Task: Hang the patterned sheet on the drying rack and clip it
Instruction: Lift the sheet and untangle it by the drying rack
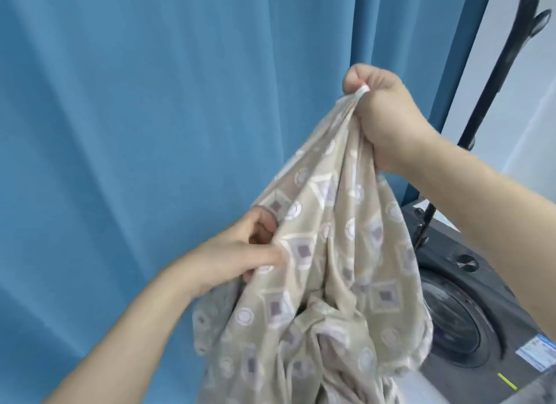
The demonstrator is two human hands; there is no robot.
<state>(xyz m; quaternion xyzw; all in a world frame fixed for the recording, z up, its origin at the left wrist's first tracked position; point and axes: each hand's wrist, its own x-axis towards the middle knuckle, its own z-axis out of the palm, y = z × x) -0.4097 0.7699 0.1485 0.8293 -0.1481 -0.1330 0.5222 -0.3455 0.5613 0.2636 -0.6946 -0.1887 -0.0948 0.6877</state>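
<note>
The patterned sheet [328, 271] is beige with white circles and mauve squares, and it hangs bunched in front of me. My right hand [388, 114] grips a gathered corner of it high up, fist closed round the cloth. Lower and to the left, my left hand [243, 253] pinches the sheet's left edge between thumb and fingers. The rest of the cloth drops out of view at the bottom. A black pole with hooks [505, 51] rises at the upper right; whether it belongs to the drying rack I cannot tell.
A blue curtain [135, 132] fills the background from left to centre. A dark front-loading washing machine [469, 310] stands at the lower right, partly behind the sheet. A pale wall [529, 108] shows to the right of the pole.
</note>
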